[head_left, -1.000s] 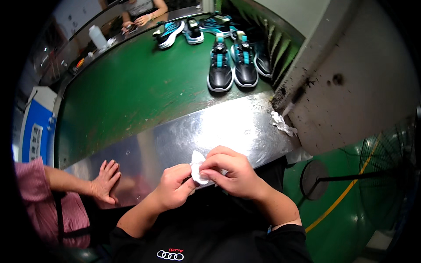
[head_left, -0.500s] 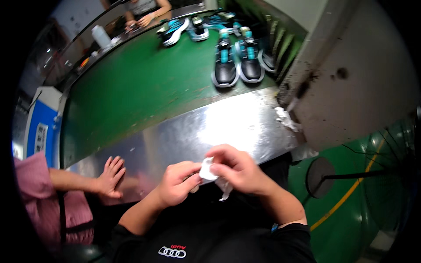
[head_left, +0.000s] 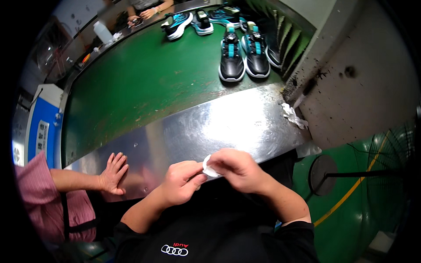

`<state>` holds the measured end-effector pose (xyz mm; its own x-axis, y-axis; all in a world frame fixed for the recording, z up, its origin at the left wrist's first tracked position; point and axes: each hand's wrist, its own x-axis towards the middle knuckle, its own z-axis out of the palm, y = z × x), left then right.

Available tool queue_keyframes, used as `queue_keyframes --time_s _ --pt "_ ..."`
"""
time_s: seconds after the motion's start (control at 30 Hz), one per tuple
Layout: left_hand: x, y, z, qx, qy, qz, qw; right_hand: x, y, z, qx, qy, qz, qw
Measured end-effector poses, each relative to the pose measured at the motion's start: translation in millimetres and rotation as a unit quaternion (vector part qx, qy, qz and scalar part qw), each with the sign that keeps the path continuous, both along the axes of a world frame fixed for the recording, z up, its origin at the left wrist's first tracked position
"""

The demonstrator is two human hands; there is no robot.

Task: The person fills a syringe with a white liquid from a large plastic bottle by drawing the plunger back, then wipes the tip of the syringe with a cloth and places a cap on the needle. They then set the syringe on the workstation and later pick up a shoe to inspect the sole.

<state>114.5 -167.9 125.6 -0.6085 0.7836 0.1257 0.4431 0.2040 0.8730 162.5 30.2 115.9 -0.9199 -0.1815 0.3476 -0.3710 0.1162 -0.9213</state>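
Close in front of my body, both hands meet around a small crumpled white tissue, which looks thin and soft. My left hand is closed, pinching the tissue's left side between thumb and fingers. Over its right side curl the fingers of my right hand, which hide part of it. Both hands are held just above the near edge of the bare metal strip.
Beyond the metal lies a green conveyor belt bearing several black-and-turquoise sneakers. A co-worker's hand rests flat on the metal at left. White crumpled scraps lie at its right end, beside a wall panel. Another person's hands are far off.
My right hand's fingers have curled further over the tissue, and its hanging end no longer shows below them. The whole view has shifted slightly; the co-worker's hand stays on the metal.
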Motion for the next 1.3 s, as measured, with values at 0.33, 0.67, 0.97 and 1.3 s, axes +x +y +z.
queue_keyframes --time_s 0.33,0.67,0.97,1.3 --pt "2 9 3 -0.038 -0.055 0.008 0.998 3 3 -5 0.186 0.146 -0.060 0.970" --pt "6 6 5 -0.066 -0.086 -0.009 0.994 5 3 -8 0.107 0.114 -0.024 0.987" --pt "3 9 9 -0.053 -0.013 -0.028 0.998 9 7 -6 0.050 0.096 -0.024 0.994" --pt "5 13 14 -0.043 -0.174 0.006 0.984 13 15 -1 -0.021 -0.019 -0.038 0.999"
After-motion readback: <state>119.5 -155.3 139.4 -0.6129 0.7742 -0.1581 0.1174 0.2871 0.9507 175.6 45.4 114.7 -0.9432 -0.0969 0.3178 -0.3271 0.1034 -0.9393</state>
